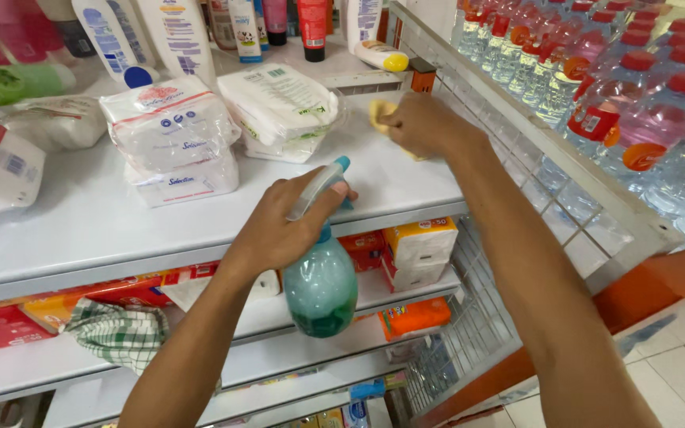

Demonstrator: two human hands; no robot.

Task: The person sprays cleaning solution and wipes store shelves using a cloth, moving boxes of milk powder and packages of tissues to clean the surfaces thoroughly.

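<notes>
A white shelf (406, 178) runs across the view and serves as the marker for everything else. To the right of the shelf, behind a white wire side panel (517, 150), stand many clear water bottles (620, 103) with red caps, packed close together. At the back of the shelf stand tall white and coloured lotion bottles (176, 32). On the shelf, left of its middle, lie two stacked packs of white tissues (172, 139), and just beside them to the right another white soft pack (279, 107). Below the shelf, on lower boards, sit red and orange boxes (410, 254), and a green checked cloth (116, 333) hangs over the edge of a lower board at the left. In front of the shelf's front edge the left hand (279, 230) is closed around the neck of a spray bottle (320, 289) holding blue-green liquid, the fingers wrapped at the trigger and the blue nozzle pointing up toward the shelf top. On the shelf's bare right part, near the wire panel, the right hand (426, 123) presses down with fingers curled over a small yellow cloth (384, 115), which lies flat against the shelf surface and shows only at the hand's left edge.
</notes>
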